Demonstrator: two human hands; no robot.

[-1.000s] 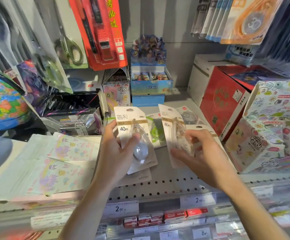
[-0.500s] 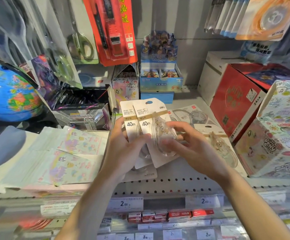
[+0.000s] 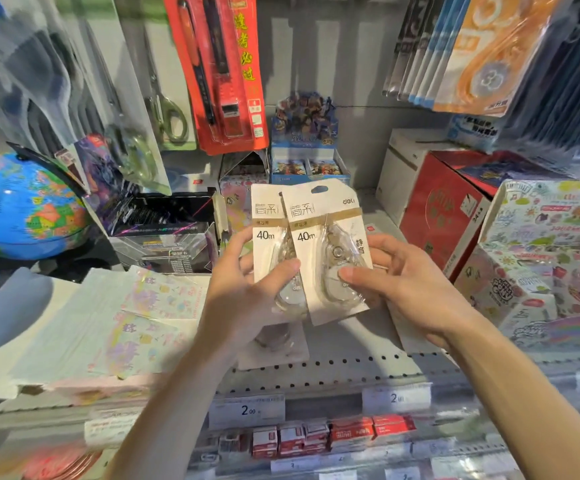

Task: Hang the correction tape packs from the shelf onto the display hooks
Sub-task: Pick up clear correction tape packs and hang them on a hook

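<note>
Two correction tape packs are held upright and side by side above a perforated white shelf [image 3: 333, 368], in the middle of the view. The front pack [image 3: 330, 251] is a beige card printed "40m" with a clear teardrop-shaped dispenser under plastic and a hang slot at its top; it overlaps the right edge of the rear pack [image 3: 264, 233], which carries the same print. The left hand [image 3: 247, 292] has a closed grip on the rear pack, thumb across the card's front and fingers curled behind. The right hand [image 3: 399, 282] grips the front pack, thumb pressed on the clear bubble and fingers wrapped behind the card's right edge. Both forearms rise from the bottom of the view.

Another pack [image 3: 274, 344] lies flat on the shelf just below the hands, partly hidden by the left wrist. To the left lie pastel sticker sheets [image 3: 143, 323] on the shelf, and beyond them a blue globe [image 3: 25, 206]. To the right stand a red box [image 3: 444, 209] and cartoon-printed boxes [image 3: 545, 251]. Above hang a red pen card [image 3: 219, 71], packaged scissors [image 3: 167, 109] and an orange-printed pack [image 3: 482, 53]. Price tags [image 3: 247, 410] reading "2.00" line the shelf's front edge.
</note>
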